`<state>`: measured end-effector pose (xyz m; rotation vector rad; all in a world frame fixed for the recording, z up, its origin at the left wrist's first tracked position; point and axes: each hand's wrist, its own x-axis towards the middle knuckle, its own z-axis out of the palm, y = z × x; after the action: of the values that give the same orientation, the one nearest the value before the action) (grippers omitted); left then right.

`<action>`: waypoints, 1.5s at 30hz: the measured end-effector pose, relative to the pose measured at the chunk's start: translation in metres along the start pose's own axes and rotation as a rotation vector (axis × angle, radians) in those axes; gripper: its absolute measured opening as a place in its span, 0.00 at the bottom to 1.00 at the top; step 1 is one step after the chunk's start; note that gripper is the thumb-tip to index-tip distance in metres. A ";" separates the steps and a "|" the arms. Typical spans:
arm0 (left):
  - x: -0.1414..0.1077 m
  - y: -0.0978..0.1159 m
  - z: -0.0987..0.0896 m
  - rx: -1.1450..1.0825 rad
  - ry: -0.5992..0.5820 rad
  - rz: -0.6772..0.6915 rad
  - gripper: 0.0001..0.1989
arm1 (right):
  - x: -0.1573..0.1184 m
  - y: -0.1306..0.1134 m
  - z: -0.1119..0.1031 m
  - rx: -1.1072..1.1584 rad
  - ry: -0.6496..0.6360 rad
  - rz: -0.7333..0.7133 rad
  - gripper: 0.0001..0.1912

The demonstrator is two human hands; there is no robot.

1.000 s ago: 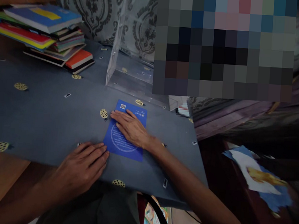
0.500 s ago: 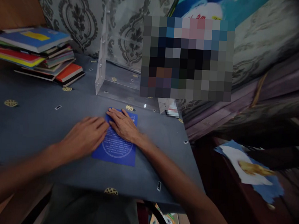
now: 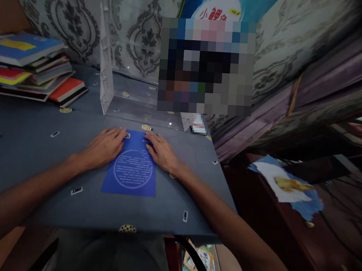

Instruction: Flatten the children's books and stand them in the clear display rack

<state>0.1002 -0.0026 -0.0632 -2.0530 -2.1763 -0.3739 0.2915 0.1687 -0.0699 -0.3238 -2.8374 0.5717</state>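
Observation:
A blue printed sheet [image 3: 133, 171] lies flat on the dark grey tablecloth, with white text inside a double ring. Whether it is one leaf or a thin booklet I cannot tell. My left hand [image 3: 108, 144] rests on its upper left edge, fingers stretched out beside a small white square mark. On the upper right edge lies my right hand [image 3: 162, 151], its fingers spread flat with the thumb apart. Both hands touch the sheet from above, and neither is wrapped round anything. The corners beneath the fingers are hidden.
A clear acrylic stand [image 3: 142, 119] is just beyond the sheet. To the left rises a stack of books [image 3: 34, 67]. Pixelated blur covers an area behind the stand. At right, a dark red surface [image 3: 291, 240] carries a blue and white cloth [image 3: 283, 189].
My left hand has moved up and away from the sheet's middle to its upper left edge. My right hand has shifted to the upper right edge, uncovering more text. The view has turned slightly right.

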 end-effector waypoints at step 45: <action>0.052 -0.027 -0.005 -0.046 -0.146 0.007 0.28 | -0.096 -0.075 -0.017 -0.098 -0.168 -0.230 0.20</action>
<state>0.0692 0.0450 -0.0472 -2.1763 -2.2611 -0.2849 0.3750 0.0829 -0.0414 0.0372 -3.0125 0.4322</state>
